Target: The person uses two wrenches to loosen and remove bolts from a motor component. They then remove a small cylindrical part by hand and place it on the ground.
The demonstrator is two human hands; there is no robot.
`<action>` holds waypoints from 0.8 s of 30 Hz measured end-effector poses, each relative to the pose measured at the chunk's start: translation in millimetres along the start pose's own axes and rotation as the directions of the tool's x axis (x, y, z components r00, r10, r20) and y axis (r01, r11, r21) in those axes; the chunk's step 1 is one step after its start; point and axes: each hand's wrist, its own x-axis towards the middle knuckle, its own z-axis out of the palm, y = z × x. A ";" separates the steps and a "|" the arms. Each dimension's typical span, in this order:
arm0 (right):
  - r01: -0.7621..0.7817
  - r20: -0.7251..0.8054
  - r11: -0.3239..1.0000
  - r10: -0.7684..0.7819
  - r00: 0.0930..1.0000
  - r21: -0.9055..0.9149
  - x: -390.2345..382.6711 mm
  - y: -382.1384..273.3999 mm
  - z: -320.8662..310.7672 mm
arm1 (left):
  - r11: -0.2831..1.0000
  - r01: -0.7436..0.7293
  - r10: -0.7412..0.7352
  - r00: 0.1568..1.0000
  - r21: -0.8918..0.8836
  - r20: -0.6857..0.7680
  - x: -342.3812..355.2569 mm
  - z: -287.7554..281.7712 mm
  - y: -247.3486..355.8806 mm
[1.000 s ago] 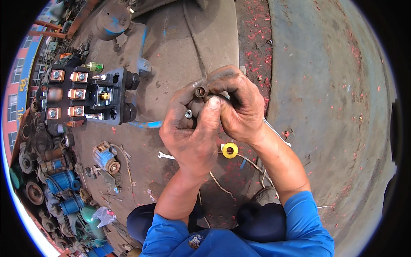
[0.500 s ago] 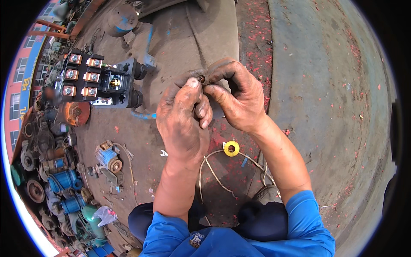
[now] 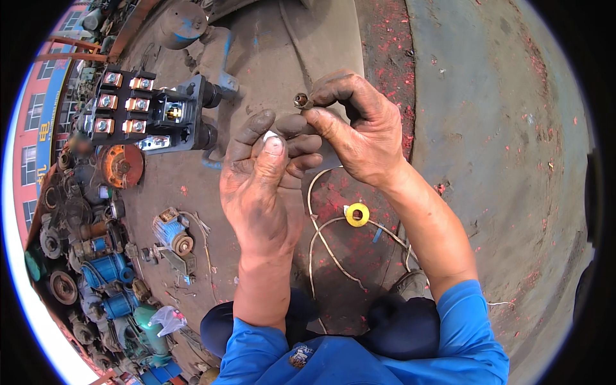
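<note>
Between thumb and forefinger, my right hand (image 3: 366, 135) pinches a small round metal fitting (image 3: 301, 100), dark and hollow at the end that faces me. A dark cable (image 3: 294, 42) runs down to these fingers; whether it joins the fitting is hidden. Just below and to the left, my left hand (image 3: 263, 173) is apart from the fitting, its fingers spread and half curled. A small white spot shows at its thumb tip; I cannot tell whether it is the nail. To the left stands a black electrical switch block (image 3: 122, 106) with two rows of copper screw terminals.
A yellow tape roll (image 3: 357, 215) lies on the ground beside a pale looped wire (image 3: 312, 256). A blue electric motor (image 3: 171, 232) sits at the left, near a heap of old motors and parts (image 3: 106, 269). A grey metal surface (image 3: 333, 38) spans the far middle.
My left hand has let go of the fitting and drawn down and to the left, its fingers spreading. The right hand still holds the fitting, now slightly higher and more exposed.
</note>
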 end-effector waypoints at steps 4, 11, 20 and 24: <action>0.095 -0.035 0.995 -0.096 0.995 -0.020 1.2 3.1 3.9 | 0.995 -0.033 0.036 0.999 0.093 -0.033 -1.6 -10.7 -3.2; 0.173 0.002 0.983 -0.173 0.985 -0.053 3.4 7.4 4.2 | 0.999 -0.006 0.010 0.996 0.041 -0.085 3.3 -8.1 -5.8; 0.168 -0.038 0.984 -0.170 0.985 -0.058 -1.6 12.8 9.6 | 1.000 -0.015 0.015 0.998 -0.003 0.055 7.4 -6.9 2.1; 0.138 0.007 0.984 -0.138 0.990 -0.114 -4.9 11.9 7.0 | 0.997 0.008 -0.012 0.999 0.077 0.051 9.2 -3.8 6.4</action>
